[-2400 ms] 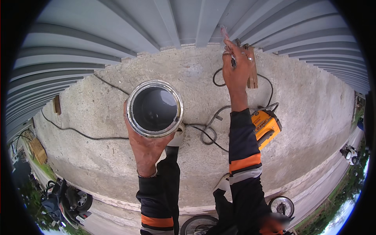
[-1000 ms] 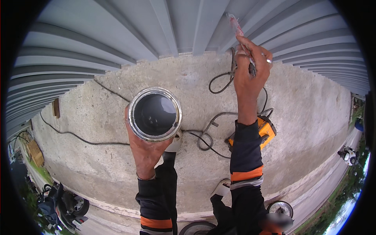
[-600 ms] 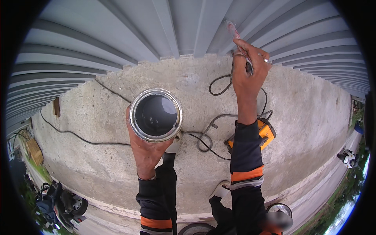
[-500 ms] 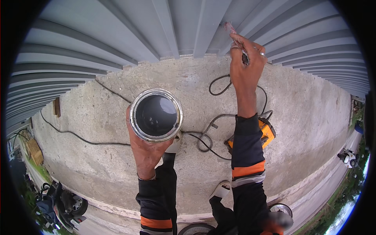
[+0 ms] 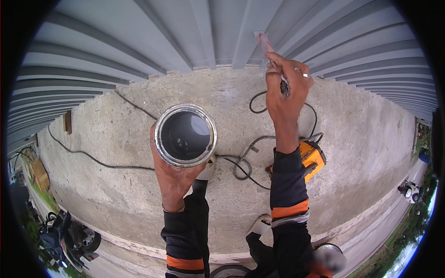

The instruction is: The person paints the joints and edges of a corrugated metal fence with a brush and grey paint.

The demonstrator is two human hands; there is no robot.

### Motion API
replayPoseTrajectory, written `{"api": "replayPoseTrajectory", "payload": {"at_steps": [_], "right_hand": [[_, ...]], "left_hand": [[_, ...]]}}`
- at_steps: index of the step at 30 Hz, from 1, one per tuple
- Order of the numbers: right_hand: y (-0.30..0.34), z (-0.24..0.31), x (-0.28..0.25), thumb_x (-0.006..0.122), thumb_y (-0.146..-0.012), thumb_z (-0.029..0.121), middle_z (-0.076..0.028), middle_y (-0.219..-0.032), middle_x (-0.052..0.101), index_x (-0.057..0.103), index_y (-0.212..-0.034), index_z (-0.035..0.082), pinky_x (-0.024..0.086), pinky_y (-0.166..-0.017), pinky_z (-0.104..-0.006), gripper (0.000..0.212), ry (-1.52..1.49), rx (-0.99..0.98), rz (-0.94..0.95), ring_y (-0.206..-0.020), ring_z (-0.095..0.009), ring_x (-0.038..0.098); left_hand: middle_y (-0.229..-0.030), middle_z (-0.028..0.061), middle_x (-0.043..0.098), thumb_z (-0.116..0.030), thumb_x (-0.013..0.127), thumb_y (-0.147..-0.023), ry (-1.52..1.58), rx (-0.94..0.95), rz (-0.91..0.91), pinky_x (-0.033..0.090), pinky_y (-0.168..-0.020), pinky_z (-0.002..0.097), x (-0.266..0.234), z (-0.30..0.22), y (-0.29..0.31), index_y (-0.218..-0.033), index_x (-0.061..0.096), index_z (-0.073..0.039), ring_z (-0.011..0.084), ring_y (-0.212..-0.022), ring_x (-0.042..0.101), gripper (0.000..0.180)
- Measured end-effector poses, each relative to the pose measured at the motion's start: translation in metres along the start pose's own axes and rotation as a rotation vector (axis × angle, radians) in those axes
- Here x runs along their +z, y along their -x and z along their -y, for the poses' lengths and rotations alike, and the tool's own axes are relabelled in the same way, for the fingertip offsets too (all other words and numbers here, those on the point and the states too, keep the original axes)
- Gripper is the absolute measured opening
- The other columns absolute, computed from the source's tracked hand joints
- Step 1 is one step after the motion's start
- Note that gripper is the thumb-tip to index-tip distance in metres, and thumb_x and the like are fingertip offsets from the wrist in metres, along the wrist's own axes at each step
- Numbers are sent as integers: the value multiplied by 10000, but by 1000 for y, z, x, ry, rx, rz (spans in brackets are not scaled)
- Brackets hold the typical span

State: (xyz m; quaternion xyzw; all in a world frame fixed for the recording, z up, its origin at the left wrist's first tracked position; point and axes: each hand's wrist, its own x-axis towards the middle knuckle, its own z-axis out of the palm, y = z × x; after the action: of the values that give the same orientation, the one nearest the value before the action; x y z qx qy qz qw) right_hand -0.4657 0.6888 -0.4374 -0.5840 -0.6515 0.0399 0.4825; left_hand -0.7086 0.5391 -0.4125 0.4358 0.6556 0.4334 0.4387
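Observation:
My left hand (image 5: 174, 181) is wrapped round an open paint can (image 5: 158, 155) and holds it upright, with dark grey paint (image 5: 185, 136) inside. Up at the ribbed grey metal wall (image 5: 185, 32), my right hand (image 5: 291, 88) grips a paintbrush (image 5: 266, 44). The brush's tip, wrapped or smeared with something pale and reddish, is against or very close to a rib of the wall; I cannot tell which. Its handle runs back through my closed fingers, and its dark end shows by my palm. A ring is on one finger of this hand.
A yellow machine (image 5: 309, 160) lies on the concrete floor (image 5: 111, 139) beside my right forearm. Black cables (image 5: 99, 165) snake across the floor, looping near my feet. Motorcycles (image 5: 76, 238) stand at the lower left, and a white one (image 5: 410, 191) is at the far right.
My right hand has come down a little, and the brush tip has shifted left and slightly lower along the wall. The can in my left hand stays practically where it was.

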Motion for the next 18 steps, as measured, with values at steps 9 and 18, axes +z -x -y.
{"api": "replayPoseTrajectory", "payload": {"at_steps": [9,18], "right_hand": [[3,4,-2,662,-842,52,14,-815,733,801,-1148,162,302,-1039,-422,354,0,-28,-27,-1004,-205,641],[-2,10,-6,649,-883,71,11,-917,769,821,-1138,145,288,-1100,-400,316,38,20,-13,-1023,-173,612]], "left_hand": [[-1464,152,525,-213,996,-676,31,1,-10,521,-1124,408,-2,1,0,-1623,263,-37,278,-1346,577,1211],[-1425,139,593,-127,1008,-685,38,70,-39,560,-1072,400,4,-2,0,-1518,410,-54,250,-1275,635,1027]]}}
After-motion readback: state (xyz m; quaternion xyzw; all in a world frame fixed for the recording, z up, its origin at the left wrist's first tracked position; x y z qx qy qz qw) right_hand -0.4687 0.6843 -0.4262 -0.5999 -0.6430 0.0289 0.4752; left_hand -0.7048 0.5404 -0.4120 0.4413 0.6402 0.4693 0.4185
